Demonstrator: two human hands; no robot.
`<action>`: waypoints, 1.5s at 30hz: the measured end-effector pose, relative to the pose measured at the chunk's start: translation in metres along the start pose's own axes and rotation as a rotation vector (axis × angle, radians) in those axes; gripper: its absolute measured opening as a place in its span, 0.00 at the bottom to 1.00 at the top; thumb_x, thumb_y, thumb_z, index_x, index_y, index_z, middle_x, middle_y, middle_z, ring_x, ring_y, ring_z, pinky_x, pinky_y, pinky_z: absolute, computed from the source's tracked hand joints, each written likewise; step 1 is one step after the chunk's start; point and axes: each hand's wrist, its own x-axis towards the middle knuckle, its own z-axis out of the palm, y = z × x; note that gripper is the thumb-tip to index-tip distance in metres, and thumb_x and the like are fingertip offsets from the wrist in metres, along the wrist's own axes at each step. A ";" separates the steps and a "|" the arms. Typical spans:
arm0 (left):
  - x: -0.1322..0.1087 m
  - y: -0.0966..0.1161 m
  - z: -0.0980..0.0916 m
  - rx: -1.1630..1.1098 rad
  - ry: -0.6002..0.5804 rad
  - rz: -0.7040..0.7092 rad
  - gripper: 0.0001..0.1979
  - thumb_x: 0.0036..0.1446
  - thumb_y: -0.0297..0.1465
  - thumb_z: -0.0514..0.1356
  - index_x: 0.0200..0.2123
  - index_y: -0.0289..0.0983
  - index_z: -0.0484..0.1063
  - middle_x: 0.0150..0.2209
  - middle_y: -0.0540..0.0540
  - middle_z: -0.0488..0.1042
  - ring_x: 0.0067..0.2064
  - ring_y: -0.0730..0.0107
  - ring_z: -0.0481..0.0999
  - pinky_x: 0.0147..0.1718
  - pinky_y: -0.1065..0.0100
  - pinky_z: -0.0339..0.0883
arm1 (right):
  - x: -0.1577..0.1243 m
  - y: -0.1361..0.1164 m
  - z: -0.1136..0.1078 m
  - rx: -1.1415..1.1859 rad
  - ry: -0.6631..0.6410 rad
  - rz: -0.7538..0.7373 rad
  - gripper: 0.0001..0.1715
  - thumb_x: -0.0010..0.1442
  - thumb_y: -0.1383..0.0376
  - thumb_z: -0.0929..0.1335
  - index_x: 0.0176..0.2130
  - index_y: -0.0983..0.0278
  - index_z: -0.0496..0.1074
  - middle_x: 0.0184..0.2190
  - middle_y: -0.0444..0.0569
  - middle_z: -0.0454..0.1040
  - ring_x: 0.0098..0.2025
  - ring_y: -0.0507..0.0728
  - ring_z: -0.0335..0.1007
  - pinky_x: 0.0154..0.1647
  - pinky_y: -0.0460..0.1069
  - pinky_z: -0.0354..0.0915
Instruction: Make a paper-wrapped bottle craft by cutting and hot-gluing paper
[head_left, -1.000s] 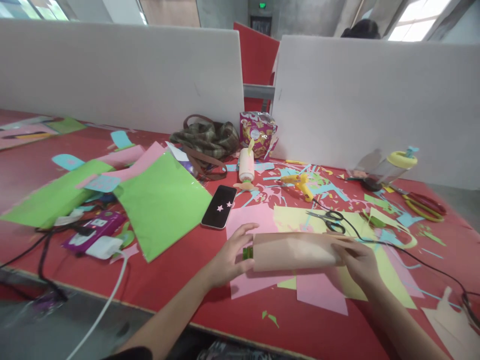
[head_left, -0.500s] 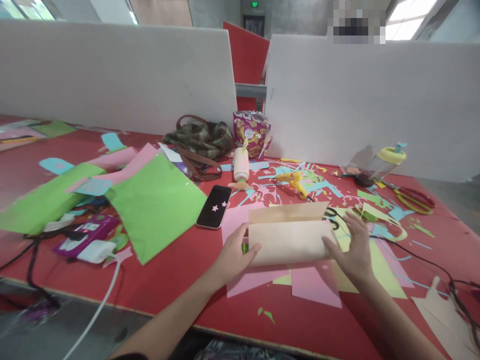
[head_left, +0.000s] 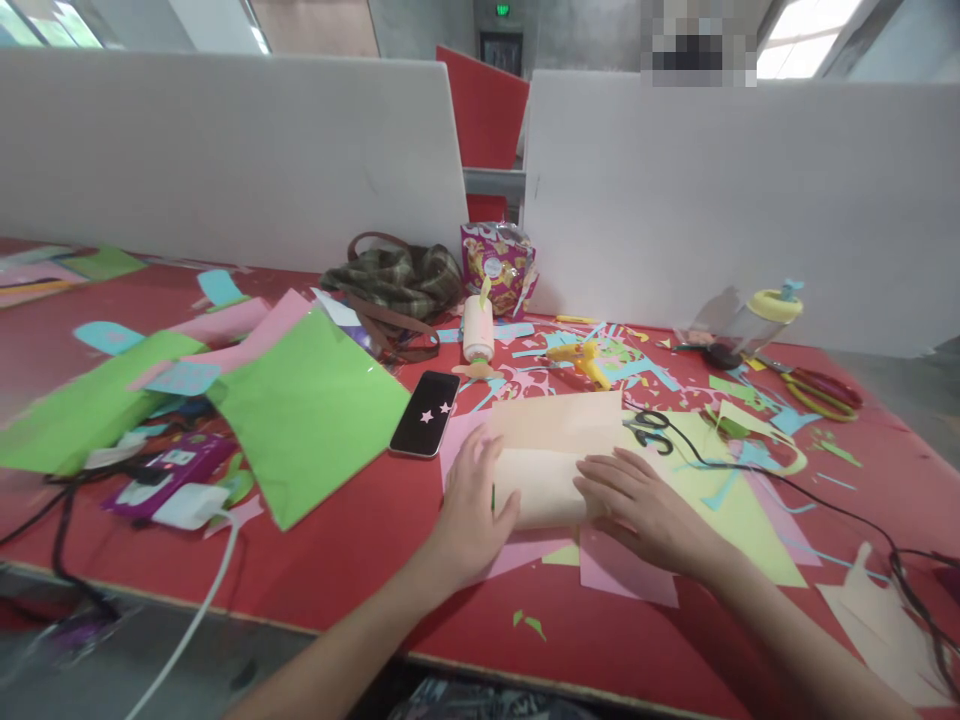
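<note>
A cream sheet of paper (head_left: 555, 425) curls over into a roll in front of me, its far edge lying flat behind. A bit of green shows at the roll's left end; what is inside is hidden. My left hand (head_left: 472, 510) holds that left end, thumb in front and fingers behind. Across the right part of the roll lies my right hand (head_left: 637, 505), its fingers stretched out flat on the paper. Pink paper (head_left: 626, 570) and yellow paper (head_left: 750, 510) lie beneath. Black-handled scissors (head_left: 651, 432) rest just behind my right hand.
Behind the roll are a yellow glue gun (head_left: 581, 360), a cream paper-wrapped bottle (head_left: 478, 328) and paper scraps. A phone (head_left: 425, 413) and green paper (head_left: 311, 400) lie left. Red-handled scissors (head_left: 821, 390) and a black cable (head_left: 832, 507) are right.
My right hand has moved left from the roll's right end and now lies flat on top. The sheet's raised back edge has gone down flatter. My left hand stays at the left end.
</note>
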 end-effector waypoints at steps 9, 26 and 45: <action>0.010 0.038 0.015 0.414 -0.246 0.482 0.23 0.53 0.34 0.49 0.51 0.29 0.55 0.52 0.36 0.59 0.54 0.55 0.56 0.50 0.56 0.50 | 0.015 0.008 -0.014 0.143 -0.072 -0.095 0.20 0.54 0.66 0.63 0.48 0.64 0.62 0.47 0.55 0.68 0.49 0.58 0.62 0.48 0.55 0.59; 0.034 0.030 0.020 0.483 -0.399 0.406 0.25 0.44 0.37 0.58 0.44 0.32 0.58 0.36 0.42 0.67 0.36 0.60 0.66 0.32 0.63 0.58 | 0.019 0.013 -0.013 -0.150 -0.160 0.053 0.29 0.44 0.64 0.68 0.47 0.66 0.62 0.39 0.55 0.70 0.38 0.61 0.66 0.38 0.54 0.60; 0.053 0.006 0.023 0.480 -0.350 0.592 0.28 0.45 0.29 0.55 0.51 0.29 0.52 0.44 0.37 0.65 0.44 0.57 0.63 0.41 0.60 0.55 | 0.019 0.002 0.008 -0.267 -0.030 0.179 0.26 0.52 0.66 0.63 0.50 0.69 0.58 0.39 0.58 0.69 0.42 0.62 0.63 0.41 0.55 0.57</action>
